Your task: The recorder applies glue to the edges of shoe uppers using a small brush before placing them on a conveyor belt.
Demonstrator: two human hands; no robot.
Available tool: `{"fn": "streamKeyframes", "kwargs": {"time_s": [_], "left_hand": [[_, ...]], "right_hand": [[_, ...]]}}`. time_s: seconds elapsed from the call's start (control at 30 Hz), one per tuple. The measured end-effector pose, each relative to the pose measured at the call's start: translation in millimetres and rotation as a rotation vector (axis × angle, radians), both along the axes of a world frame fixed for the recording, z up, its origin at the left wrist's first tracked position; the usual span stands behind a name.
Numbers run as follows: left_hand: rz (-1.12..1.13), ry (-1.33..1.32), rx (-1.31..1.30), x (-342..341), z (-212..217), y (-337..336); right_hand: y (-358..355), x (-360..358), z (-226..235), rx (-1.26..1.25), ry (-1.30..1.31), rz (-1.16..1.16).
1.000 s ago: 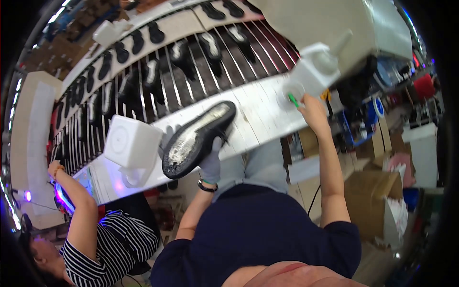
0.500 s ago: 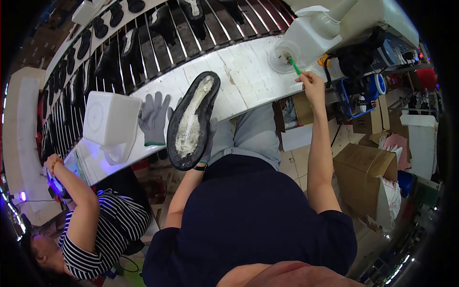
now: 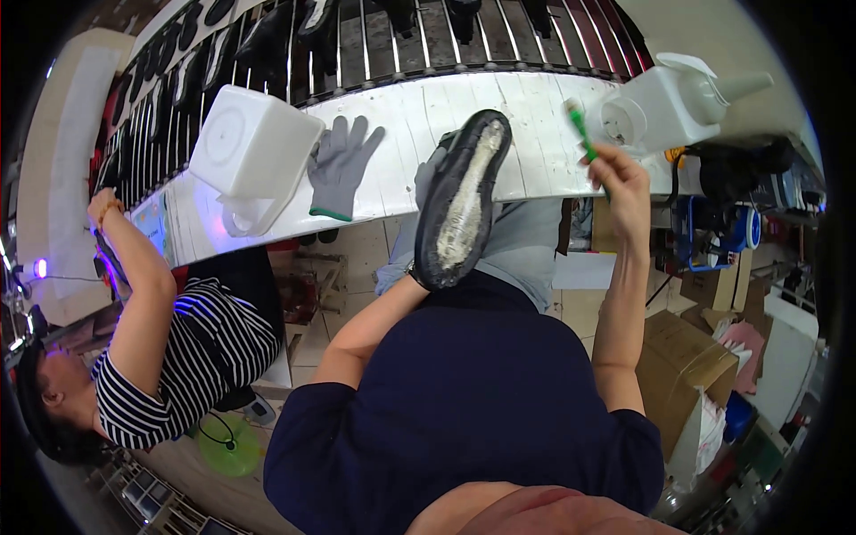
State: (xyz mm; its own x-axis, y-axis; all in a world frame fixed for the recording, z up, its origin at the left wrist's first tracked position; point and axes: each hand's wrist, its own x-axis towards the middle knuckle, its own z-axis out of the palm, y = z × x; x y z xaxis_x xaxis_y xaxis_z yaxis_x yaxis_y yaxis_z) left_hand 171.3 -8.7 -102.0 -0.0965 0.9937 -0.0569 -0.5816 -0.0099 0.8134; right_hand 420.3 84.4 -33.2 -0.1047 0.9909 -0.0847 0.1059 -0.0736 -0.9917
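Note:
A black shoe upper (image 3: 432,234) is held bottom side up over the table's near edge, with a rough whitish strip running along the middle of its underside. My left hand (image 3: 426,178), in a grey glove, grips it from beneath and the left side; most of its fingers are hidden behind the shoe. My bare right hand (image 3: 624,183) pinches a small green-handled brush (image 3: 580,127), bristles pointing up and away. Just right of the bristles stands a small translucent cup (image 3: 620,123), beside a white plastic jug (image 3: 673,105) with a spout.
A loose grey glove (image 3: 339,178) lies on the white table (image 3: 392,116), next to a white container (image 3: 254,143). Beyond runs a curved roller conveyor (image 3: 428,45) carrying black shoes. A co-worker in a striped top (image 3: 192,366) sits at left. Cardboard boxes (image 3: 682,357) stand at right.
The brush has come out of the cup, and my right hand now holds it left of the cup, bristles raised. The shoe upper has turned slightly in my left hand. The view has shifted.

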Motion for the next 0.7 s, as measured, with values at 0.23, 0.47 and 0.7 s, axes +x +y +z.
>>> {"fn": "streamKeyframes", "kwargs": {"time_s": [0.23,0.47,0.7], "left_hand": [[-0.186,0.524,-0.07,-6.6,-63.0,-17.8],[0.061,0.523,-0.006,7.6,-44.1,1.4],[0.294,0.931,0.302,11.0,-38.1,9.9]], "right_hand": [[-62.6,-75.3,34.8,0.22,-0.139,0.297],[-71.8,-85.0,34.4,0.223,-0.197,0.236],[-55.2,-72.8,17.9,0.165,-0.298,0.112]]}}
